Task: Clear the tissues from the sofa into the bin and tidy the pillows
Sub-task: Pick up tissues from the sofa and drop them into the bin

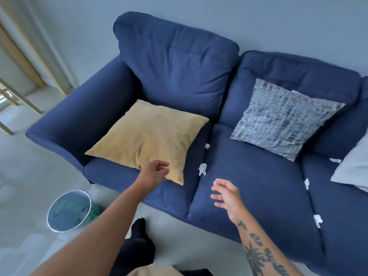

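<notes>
Currently both hands are held out over the sofa (258,176), nothing gripped in either. Left hand (154,172) is seen loosely curled, fingers half bent, hovering at the front corner of the yellow pillow (147,136); contact with the pillow cannot be confirmed. Right hand (227,197) is spread wide, fingers apart, above the middle seat cushion, palm turned toward the left.

Nearest tissue (202,168) is found in the seam between the left and middle seat cushions, between the two hands, just right of the left hand and up-left of the right. It is seen as a small crumpled white wad. A second, smaller wad (207,146) lies further back in the same seam, beside the yellow pillow's right edge.

Two more wads are lodged in the seam right of the middle cushion: one (306,183) further back, one (317,220) near the front edge; both well apart from the right hand. Another white scrap (335,160) is partly visible beside the grey pillow (354,168) at the frame's right edge.

Yellow pillow is laid flat and skewed on the left seat. Patterned pillow (284,120), blue-white stripes, is propped tilted against the middle back cushion.

Bin (68,210) is placed on the floor left of the sofa front, below the left forearm, round, rim light; contents are unclear.
</notes>
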